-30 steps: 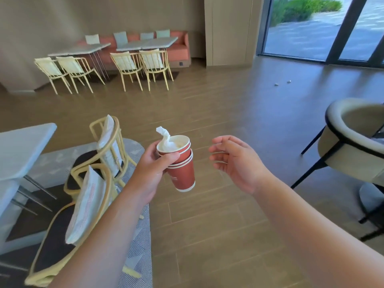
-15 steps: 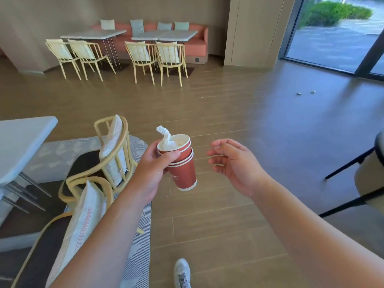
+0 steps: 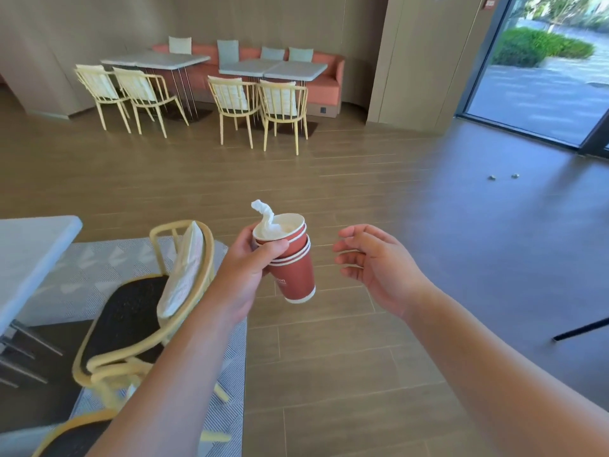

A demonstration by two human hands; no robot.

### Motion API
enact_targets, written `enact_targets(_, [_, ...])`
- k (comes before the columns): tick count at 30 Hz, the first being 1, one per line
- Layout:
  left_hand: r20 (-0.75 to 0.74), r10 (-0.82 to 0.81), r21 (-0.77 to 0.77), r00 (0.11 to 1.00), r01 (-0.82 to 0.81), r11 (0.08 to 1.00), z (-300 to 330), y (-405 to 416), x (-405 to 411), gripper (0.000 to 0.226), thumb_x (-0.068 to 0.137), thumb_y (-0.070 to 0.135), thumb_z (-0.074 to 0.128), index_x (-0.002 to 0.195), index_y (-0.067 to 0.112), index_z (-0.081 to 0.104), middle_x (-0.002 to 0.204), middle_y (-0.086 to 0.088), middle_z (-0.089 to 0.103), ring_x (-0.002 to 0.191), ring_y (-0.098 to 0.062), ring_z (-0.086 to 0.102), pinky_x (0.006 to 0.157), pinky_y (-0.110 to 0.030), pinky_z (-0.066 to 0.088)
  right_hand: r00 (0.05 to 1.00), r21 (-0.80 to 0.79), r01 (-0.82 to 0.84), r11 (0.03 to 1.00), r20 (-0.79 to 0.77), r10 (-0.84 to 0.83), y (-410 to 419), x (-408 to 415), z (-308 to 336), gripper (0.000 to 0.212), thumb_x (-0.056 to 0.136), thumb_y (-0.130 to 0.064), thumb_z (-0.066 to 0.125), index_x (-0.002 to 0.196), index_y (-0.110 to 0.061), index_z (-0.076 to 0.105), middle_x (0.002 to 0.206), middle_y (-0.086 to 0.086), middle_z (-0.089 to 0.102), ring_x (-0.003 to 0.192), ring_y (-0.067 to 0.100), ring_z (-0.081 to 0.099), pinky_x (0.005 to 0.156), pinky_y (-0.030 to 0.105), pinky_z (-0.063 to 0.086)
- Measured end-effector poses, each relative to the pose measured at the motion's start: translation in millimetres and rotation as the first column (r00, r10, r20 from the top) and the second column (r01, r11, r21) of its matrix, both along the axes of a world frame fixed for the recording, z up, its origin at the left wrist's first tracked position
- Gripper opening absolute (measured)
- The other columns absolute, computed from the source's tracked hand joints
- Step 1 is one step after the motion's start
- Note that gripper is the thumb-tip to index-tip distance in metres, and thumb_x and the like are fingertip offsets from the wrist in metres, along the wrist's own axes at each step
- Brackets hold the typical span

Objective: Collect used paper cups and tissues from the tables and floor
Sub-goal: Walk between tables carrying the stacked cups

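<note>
Since the earlier frame, the far tables and chairs have drawn nearer; my hands have kept their pose. Head view: my left hand (image 3: 245,275) grips three nested red cups (image 3: 290,263) near the rims, at chest height over the floor, long axis tilted, mouths up and away from me, base lower right. One tissue (image 3: 267,219) sticks out. My right hand (image 3: 372,263) is beside them, loosely curled, holding nothing. Two small scraps (image 3: 503,176) lie on the floor (image 3: 362,179) near the window.

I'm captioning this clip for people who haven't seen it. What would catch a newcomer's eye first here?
First, the stack of red paper cups at centre, gripped by the left hand, with a crumpled white tissue sticking out of the top cup. Beside it the right hand hovers, holding nothing. Then two small scraps on the floor at right, near the glass door.
</note>
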State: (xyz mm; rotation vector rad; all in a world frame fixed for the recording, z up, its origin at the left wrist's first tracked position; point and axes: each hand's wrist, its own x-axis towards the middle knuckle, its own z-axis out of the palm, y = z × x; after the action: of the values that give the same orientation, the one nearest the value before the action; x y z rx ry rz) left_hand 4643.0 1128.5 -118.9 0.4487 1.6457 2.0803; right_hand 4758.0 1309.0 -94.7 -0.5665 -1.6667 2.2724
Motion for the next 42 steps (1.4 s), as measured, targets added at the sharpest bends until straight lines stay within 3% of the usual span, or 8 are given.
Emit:
enact_targets(4, [0.005, 0.006, 0.002, 1.000, -0.006, 1.000, 3, 32, -43, 0.069, 0.065, 0.025, 0.078, 0.130, 0.010, 0.059, 0.111, -0.002, 0.071, 0.095, -0.010, 0.069, 0.080, -0.027, 0.051, 0.999, -0.024, -0.022, 0.999, -0.028, 0.021, 25, -45, -6, 0.016, 0.091, -0.005, 0.054, 0.095, -0.015, 0.066, 0.083, 0.003, 0.069, 0.068, 0.016, 0.063, 0.064, 0.030, 0.048])
enact_targets(10, [-0.020, 0.018, -0.049, 1.000, -0.019, 0.999, 1, 92, -107, 0.049, 0.068, 0.023, 0.077, 0.115, 0.019, 0.064, 0.097, 0.009, 0.075, 0.089, -0.005, 0.070, 0.075, -0.022, 0.053, 0.997, -0.067, -0.060, 0.996, -0.056, 0.056, 90, -121, -18, 0.018, 0.078, -0.014, 0.058, 0.094, -0.016, 0.066, 0.081, 0.002, 0.070, 0.068, 0.016, 0.065, 0.062, 0.028, 0.049])
enact_targets(15, [-0.038, 0.149, -0.066, 0.988, -0.151, 0.986, 9, 137, -167, 0.069, 0.054, 0.037, 0.081, 0.118, 0.017, 0.065, 0.107, 0.000, 0.072, 0.093, -0.012, 0.067, 0.083, -0.032, 0.050, 0.985, -0.080, -0.134, 0.988, -0.116, 0.125, 155, -202, -13, 0.016, 0.078, -0.014, 0.058, 0.090, -0.019, 0.067, 0.081, 0.001, 0.070, 0.067, 0.016, 0.064, 0.064, 0.029, 0.049])
enact_targets(20, [-0.041, 0.183, -0.088, 0.982, -0.186, 0.979, 27, 212, -223, 0.055, 0.066, 0.023, 0.078, 0.119, 0.016, 0.064, 0.101, 0.005, 0.074, 0.091, -0.010, 0.068, 0.078, -0.028, 0.051, 0.966, -0.052, -0.236, 0.970, -0.123, 0.228, 220, -264, 3, 0.012, 0.086, -0.009, 0.059, 0.091, -0.017, 0.065, 0.081, 0.002, 0.070, 0.067, 0.015, 0.063, 0.065, 0.030, 0.047])
enact_targets(26, [-0.060, 0.222, -0.064, 0.973, -0.226, 0.972, 33, 281, -272, 0.064, 0.061, 0.028, 0.082, 0.121, 0.017, 0.064, 0.108, 0.000, 0.072, 0.093, -0.012, 0.068, 0.083, -0.032, 0.050, 0.956, -0.017, -0.270, 0.963, -0.126, 0.266, 291, -326, 17, 0.012, 0.085, -0.010, 0.060, 0.093, -0.016, 0.065, 0.081, 0.002, 0.069, 0.067, 0.016, 0.062, 0.067, 0.032, 0.046])
enact_targets(30, [-0.064, 0.261, -0.061, 0.963, -0.265, 0.962, 28, 299, -300, 0.052, 0.070, 0.020, 0.074, 0.121, 0.017, 0.064, 0.098, 0.008, 0.075, 0.086, -0.006, 0.069, 0.080, -0.030, 0.049, 0.949, -0.047, -0.303, 0.952, -0.109, 0.296, 311, -357, 15, 0.023, 0.072, -0.017, 0.062, 0.094, -0.016, 0.064, 0.080, 0.002, 0.069, 0.067, 0.017, 0.062, 0.065, 0.030, 0.047])
enact_targets(35, [-0.061, 0.288, -0.055, 0.956, -0.291, 0.955, 23, 303, -341, 0.064, 0.055, 0.035, 0.081, 0.116, 0.023, 0.065, 0.098, 0.010, 0.076, 0.086, -0.006, 0.070, 0.076, -0.026, 0.051, 0.945, -0.060, -0.317, 0.947, -0.105, 0.310, 322, -405, 6, 0.018, 0.078, -0.013, 0.060, 0.095, -0.015, 0.066, 0.082, 0.003, 0.069, 0.067, 0.018, 0.062, 0.065, 0.031, 0.048])
enact_targets(42, [-0.007, 0.329, -0.042, 0.944, -0.329, 0.943, -3, 292, -425, 0.072, 0.057, 0.036, 0.081, 0.123, 0.017, 0.064, 0.106, 0.004, 0.075, 0.093, -0.009, 0.070, 0.077, -0.027, 0.052, 0.936, -0.049, -0.351, 0.935, -0.034, 0.349, 316, -493, -12, 0.020, 0.073, -0.016, 0.063, 0.093, -0.017, 0.067, 0.082, 0.002, 0.069, 0.069, 0.017, 0.063, 0.065, 0.031, 0.049])
